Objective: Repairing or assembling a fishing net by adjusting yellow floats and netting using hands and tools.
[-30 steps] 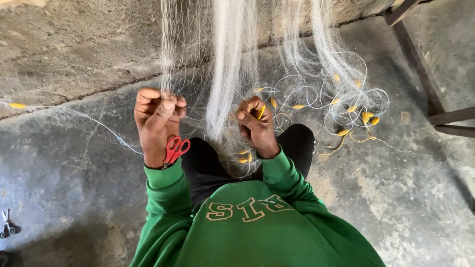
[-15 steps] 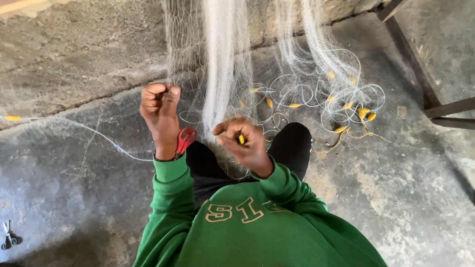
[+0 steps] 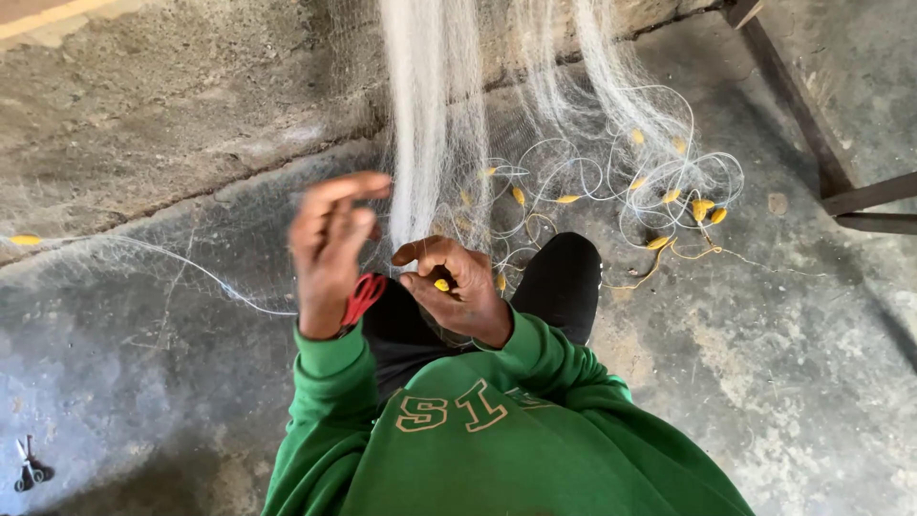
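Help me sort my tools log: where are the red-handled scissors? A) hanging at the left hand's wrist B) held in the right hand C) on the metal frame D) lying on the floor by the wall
A: the red-handled scissors hang at the wrist of the left hand, while the right hand pinches a small yellow float.

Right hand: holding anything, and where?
Right hand pinches a small yellow float of the white fishing net between thumb and fingers; exact grip point unclear.
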